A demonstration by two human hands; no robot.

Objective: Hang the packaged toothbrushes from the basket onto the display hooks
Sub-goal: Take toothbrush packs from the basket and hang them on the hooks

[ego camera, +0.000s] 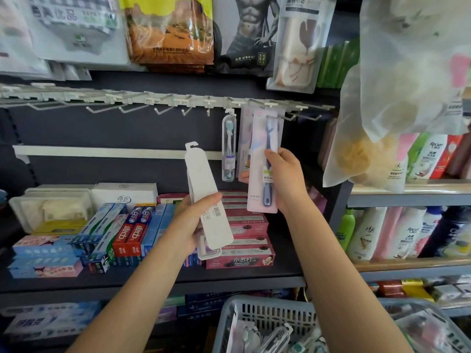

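My right hand point(285, 178) grips a pink-backed pack with a blue toothbrush point(265, 138), its top up at a display hook point(274, 115) on the white hook rail point(163, 101). Behind it hangs another carded pack point(245, 138), and left of that a clear tube pack with a toothbrush point(229, 146) hangs on its hook. My left hand point(190, 225) grips a stack of white toothbrush packs point(206, 200), back side facing me, tilted left. The grey basket point(265, 317) at the bottom holds several more packaged toothbrushes.
Toothpaste boxes point(127, 228) and pink boxes point(244, 240) fill the shelf below the hooks. Many hooks to the left point(127, 108) are bare. Bagged goods hang above; a translucent bag point(397, 98) hangs at right. Shampoo bottles point(382, 233) stand on the right shelves.
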